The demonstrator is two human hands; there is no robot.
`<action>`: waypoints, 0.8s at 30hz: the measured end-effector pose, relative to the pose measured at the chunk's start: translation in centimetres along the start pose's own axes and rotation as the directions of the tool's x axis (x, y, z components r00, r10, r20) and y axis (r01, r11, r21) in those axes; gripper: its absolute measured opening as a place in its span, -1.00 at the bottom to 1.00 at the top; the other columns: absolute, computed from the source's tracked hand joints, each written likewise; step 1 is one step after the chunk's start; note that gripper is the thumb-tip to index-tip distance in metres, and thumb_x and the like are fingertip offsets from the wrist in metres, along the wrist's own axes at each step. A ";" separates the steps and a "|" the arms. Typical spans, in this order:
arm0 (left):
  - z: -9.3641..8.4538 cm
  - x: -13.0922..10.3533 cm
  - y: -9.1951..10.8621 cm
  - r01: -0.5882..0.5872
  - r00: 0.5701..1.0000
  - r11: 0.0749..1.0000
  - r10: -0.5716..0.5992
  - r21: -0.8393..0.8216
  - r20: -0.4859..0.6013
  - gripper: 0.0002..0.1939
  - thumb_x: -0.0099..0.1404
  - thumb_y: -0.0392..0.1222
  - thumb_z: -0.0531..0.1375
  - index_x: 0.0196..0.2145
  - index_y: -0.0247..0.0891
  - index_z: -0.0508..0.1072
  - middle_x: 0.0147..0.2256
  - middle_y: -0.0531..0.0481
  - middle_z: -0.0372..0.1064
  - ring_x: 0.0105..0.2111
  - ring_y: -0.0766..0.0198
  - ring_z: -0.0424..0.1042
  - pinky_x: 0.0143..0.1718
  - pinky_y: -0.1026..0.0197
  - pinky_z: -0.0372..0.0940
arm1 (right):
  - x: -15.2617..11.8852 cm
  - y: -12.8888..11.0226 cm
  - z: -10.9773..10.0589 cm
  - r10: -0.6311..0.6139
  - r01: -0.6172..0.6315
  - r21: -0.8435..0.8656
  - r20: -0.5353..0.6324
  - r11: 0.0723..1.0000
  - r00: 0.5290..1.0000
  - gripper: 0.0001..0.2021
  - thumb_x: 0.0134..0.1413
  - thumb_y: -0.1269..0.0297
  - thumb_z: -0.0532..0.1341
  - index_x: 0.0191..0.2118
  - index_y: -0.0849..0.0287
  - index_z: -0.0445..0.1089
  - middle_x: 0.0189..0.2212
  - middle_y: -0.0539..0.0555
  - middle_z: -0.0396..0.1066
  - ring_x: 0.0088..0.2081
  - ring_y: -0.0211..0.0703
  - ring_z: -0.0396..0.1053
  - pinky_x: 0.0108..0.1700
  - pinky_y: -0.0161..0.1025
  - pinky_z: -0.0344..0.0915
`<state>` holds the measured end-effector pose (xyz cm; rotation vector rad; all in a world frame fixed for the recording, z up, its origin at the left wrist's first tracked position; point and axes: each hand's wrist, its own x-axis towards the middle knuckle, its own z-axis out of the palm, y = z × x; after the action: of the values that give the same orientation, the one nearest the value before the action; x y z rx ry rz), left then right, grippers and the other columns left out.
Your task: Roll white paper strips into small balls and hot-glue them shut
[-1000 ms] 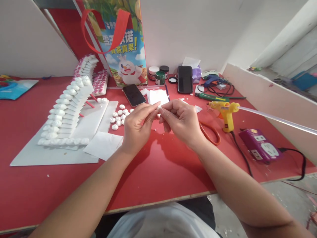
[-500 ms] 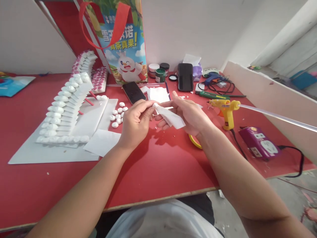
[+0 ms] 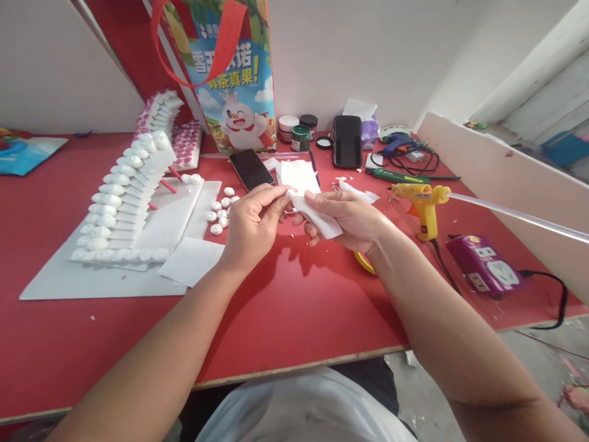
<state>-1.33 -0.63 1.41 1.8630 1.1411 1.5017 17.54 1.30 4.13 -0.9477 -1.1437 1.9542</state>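
Between my hands is a strip of white paper (image 3: 324, 223), its upper end bunched into a small white knob. My left hand (image 3: 256, 222) pinches that knob between thumb and fingertips. My right hand (image 3: 343, 215) holds the strip's middle, thumb on top and fingers beneath, while the loose end hangs toward me. Several small white rolled balls (image 3: 216, 229) lie just left of my left hand. Further left, a curved white model (image 3: 120, 216) edged with rows of similar balls stands on a white board (image 3: 50, 279).
A yellow glue gun (image 3: 426, 205) and a purple power strip (image 3: 485, 264) with cords are at the right. Behind my hands lie a phone (image 3: 251, 170), stacked white paper (image 3: 298, 175), paint jars (image 3: 300, 139) and a black case (image 3: 347, 142). A gift bag (image 3: 237, 92) stands behind.
My right thumb has come down onto the paper strip, and the fingers have closed around it. My left hand keeps its pinch. The view has shifted slightly.
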 end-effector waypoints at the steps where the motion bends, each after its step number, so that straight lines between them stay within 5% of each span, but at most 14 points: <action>1: 0.0 0.0 0.0 -0.007 1.000 1.000 0.007 0.013 0.000 -0.78 0.45 -0.08 0.23 -0.23 -0.17 0.67 -0.42 0.01 0.43 -0.45 0.29 0.41 -0.32 0.21 0.36 | 0.0 0.1 0.0 -0.024 0.024 -0.024 -0.016 0.999 1.000 -0.70 0.05 0.10 0.50 -0.28 0.27 0.60 -0.39 0.09 0.59 -0.54 -0.32 0.42 -0.47 -0.32 0.51; 7: 0.2 -0.1 0.1 0.001 1.000 0.999 -0.001 0.042 -0.007 -0.77 0.45 -0.08 0.22 -0.26 -0.19 0.66 -0.46 0.03 0.37 -0.47 0.31 0.34 -0.36 0.23 0.31 | 0.0 0.5 0.7 -0.243 0.201 -0.278 -0.123 0.939 0.962 -0.68 0.00 0.12 0.50 -0.21 0.26 0.62 -0.49 0.02 0.55 -0.62 -0.36 0.36 -0.53 -0.35 0.40; 16: 0.6 -0.3 0.6 -0.038 0.998 0.992 0.043 0.119 -0.042 -0.70 0.47 -0.01 0.19 -0.21 -0.22 0.65 -0.44 0.00 0.40 -0.43 0.27 0.35 -0.29 0.23 0.33 | -0.5 0.7 2.8 -0.400 0.258 -0.451 -0.253 0.854 0.881 -0.80 0.14 0.32 0.33 -0.47 0.20 0.38 -0.64 -0.07 0.43 -0.71 -0.36 0.31 -0.62 -0.38 0.28; 24: 1.3 -0.9 0.2 -0.196 0.961 0.913 0.251 0.359 -0.115 -0.69 0.53 -0.13 0.11 -0.01 -0.22 0.64 -0.29 -0.07 0.53 -0.33 0.26 0.48 -0.20 0.23 0.36 | -0.8 2.0 4.3 -0.527 0.344 -0.516 -0.263 0.785 0.808 -0.71 0.26 0.08 0.29 -0.39 0.16 0.39 -0.56 -0.03 0.49 -0.66 -0.33 0.37 -0.53 -0.33 0.32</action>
<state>-0.08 -1.34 0.67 2.2039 1.3769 1.6886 13.98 -1.91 3.99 -1.1146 -1.4413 1.0660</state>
